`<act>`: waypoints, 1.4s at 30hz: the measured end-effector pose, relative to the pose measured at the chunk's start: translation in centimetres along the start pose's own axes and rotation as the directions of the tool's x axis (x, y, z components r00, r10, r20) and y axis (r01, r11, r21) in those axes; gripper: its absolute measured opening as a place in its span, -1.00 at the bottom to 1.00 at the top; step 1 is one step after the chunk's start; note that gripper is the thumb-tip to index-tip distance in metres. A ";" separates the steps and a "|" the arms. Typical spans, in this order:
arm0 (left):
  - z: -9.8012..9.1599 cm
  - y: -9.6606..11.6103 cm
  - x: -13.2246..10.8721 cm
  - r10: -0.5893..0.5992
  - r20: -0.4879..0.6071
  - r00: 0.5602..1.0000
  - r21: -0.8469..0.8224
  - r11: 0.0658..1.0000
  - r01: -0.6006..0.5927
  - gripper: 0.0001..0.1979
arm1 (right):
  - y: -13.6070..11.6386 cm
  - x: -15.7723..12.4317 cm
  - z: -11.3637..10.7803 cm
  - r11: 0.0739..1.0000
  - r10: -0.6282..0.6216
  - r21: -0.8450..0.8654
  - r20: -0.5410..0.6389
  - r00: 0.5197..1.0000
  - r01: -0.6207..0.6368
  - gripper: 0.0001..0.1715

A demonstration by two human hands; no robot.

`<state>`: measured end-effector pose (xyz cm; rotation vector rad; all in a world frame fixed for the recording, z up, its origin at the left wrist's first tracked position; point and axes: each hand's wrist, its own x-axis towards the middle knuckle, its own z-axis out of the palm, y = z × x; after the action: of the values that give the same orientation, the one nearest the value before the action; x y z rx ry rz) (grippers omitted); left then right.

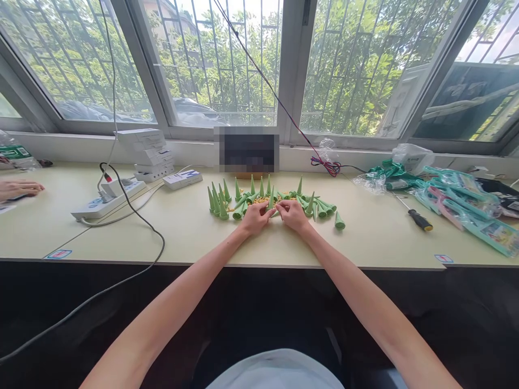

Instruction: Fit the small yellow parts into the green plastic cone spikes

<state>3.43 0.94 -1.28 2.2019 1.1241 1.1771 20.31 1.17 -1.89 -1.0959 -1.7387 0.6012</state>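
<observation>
Both my hands rest together on the pale desk (194, 237), in front of a heap of several small green cones (243, 202). My left hand (256, 217) has its fingers curled, and a green cone (271, 201) stands up between my two hands at its fingertips. My right hand (292, 214) is curled too, its fingertips pinched next to the left hand's. What the right hand pinches is too small to name. Some cones stand upright (217, 204), others lie on their sides (324, 208). One cone (339, 221) lies apart at the right.
A white power strip (107, 199) with a black cable (138, 216) lies at left, by stacked white boxes (150, 154). A screwdriver (417, 218) and teal packaged items (466, 208) lie at right. Another person's hand (18, 188) rests at the far left.
</observation>
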 end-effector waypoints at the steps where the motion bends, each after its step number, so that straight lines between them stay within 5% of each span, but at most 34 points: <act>1: 0.0 0.0 0.0 0.002 -0.001 1.000 0.003 1.000 -0.002 -0.71 | 0.0 0.0 0.0 1.000 -0.020 -0.024 -0.008 1.000 0.020 -0.70; 8: 0.1 -0.3 0.0 0.008 -0.007 1.000 0.003 1.000 -0.008 -0.72 | 0.2 0.1 0.1 0.994 -0.059 -0.099 -0.036 0.998 0.055 -0.70; 16: 0.2 -0.6 0.2 -0.072 0.071 0.995 -0.220 0.972 0.086 -0.65 | -0.5 -0.1 0.7 0.991 -0.088 -0.108 -0.112 0.990 0.076 -0.70; 22: 0.4 -0.8 0.5 -0.081 0.070 0.994 -0.263 0.960 0.097 -0.67 | -0.4 -0.1 1.0 0.961 -0.229 -0.196 -0.179 0.957 0.193 -0.79; 33: 0.3 -0.7 0.5 -0.132 0.107 0.986 -0.363 0.918 0.162 -0.80 | -0.3 -0.3 1.2 0.867 -0.325 -0.410 -0.036 0.945 0.283 -0.84; 42: 0.3 -0.4 0.5 -0.106 0.057 0.993 -0.269 0.956 0.118 -0.92 | -0.6 -0.4 1.2 0.843 -0.333 -0.444 0.012 0.943 0.303 -0.80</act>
<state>3.67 1.54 -1.48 1.9216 0.9905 1.1554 19.07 0.61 -2.09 -1.0745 -1.9972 -0.0473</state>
